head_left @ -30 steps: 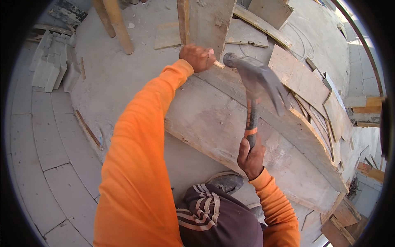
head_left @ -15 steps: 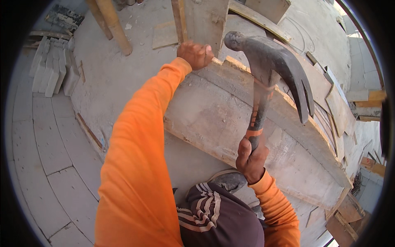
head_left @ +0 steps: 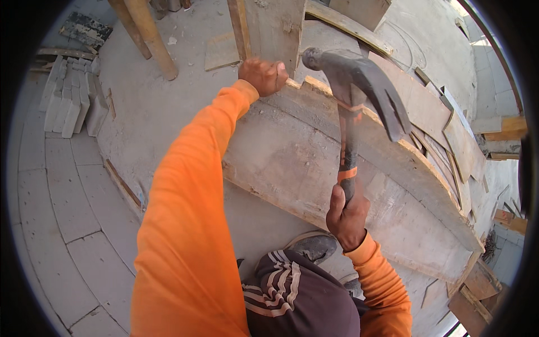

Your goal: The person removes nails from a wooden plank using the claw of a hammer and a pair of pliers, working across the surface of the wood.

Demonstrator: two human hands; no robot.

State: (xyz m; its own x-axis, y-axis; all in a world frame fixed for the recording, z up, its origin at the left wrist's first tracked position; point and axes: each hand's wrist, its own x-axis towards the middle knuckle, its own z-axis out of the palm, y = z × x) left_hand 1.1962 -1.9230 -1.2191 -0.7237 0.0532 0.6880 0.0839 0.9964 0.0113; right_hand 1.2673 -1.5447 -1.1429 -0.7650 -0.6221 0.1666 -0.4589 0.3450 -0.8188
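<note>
My right hand (head_left: 349, 218) is closed round the lower handle of a claw hammer (head_left: 348, 137), dark with orange bands. The hammer stands head up, its round face toward the left and its claw toward the right, in front of a long wooden trough-like form (head_left: 314, 163). Whether its head touches the form cannot be told. At the form's far left end, my left hand (head_left: 264, 77) is curled over the rough upper edge of its side board (head_left: 387, 132), beside an upright panel (head_left: 273, 33). The fingertips are partly hidden.
Bamboo poles (head_left: 150, 39) stand at the upper left. Grey slabs (head_left: 70, 101) are stacked on the left, above pale block paving (head_left: 73, 191). Loose boards and sheets (head_left: 432, 118) lie beyond the form on the right. My shoe (head_left: 311, 247) is close to its near edge.
The hammer's head has shifted slightly left, its claw swinging up and left, and it looks smaller. My right hand has moved a little right. My left hand stays on the board's edge.
</note>
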